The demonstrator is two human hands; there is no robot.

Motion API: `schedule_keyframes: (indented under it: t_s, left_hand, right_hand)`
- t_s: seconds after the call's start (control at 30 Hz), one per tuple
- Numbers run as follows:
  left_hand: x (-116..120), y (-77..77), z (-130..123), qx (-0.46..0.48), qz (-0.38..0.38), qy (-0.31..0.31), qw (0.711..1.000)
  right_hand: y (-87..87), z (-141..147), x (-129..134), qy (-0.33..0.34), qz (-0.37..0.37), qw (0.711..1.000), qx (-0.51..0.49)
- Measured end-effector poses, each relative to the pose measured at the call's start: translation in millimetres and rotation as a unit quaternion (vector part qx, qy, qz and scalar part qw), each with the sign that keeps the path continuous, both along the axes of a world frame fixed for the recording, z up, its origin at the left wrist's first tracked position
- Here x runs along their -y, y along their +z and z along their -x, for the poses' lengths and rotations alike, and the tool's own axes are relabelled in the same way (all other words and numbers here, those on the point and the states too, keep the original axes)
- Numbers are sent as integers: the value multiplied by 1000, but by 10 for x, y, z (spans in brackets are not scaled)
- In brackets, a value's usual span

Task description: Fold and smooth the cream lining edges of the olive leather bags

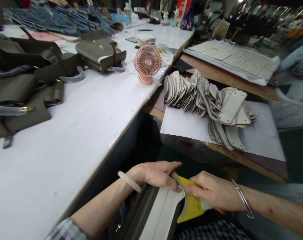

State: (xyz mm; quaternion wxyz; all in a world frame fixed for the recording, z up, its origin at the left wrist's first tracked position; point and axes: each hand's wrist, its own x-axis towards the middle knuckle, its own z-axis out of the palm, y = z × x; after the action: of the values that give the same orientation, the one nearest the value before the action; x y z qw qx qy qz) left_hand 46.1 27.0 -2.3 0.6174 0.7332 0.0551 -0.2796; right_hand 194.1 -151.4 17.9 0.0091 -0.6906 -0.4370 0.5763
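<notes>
In the head view, my right hand (212,190) is closed on a flat yellow piece (191,210) with a curved, greyish edge. A whitish part shows beneath that hand; its exact kind I cannot make out. My left hand (157,175) grips the upper end of a long off-white panel (160,211), thumb on its face and some fingers hidden behind. The yellow piece's curved edge lies close against the panel's rounded upper corner. Dark olive material (138,206) runs along the panel's left side, over my lap.
A white table (91,133) on the left carries olive handbags (98,51), a pink fan (148,63) and denim (54,20). To the right, a lower board (186,125) bears stacked off-white pieces (231,105). Behind it lies a tray of pale pieces (231,58).
</notes>
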Motion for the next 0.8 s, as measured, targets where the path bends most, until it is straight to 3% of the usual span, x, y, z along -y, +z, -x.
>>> schedule_keyframes:
  t_s: [0.23,0.6,0.8]
  left_hand:
    - [-5,-30,2,2,31,11,999]
    - [-6,-133,31,21,78,48,996]
    - [20,-200,45,25,119,79,989]
  right_hand:
    - [-46,149,76,-90,64,993,-28]
    - [-165,442,222,-226,61,970,-66]
    - [-156,514,171,-232,47,968,-89]
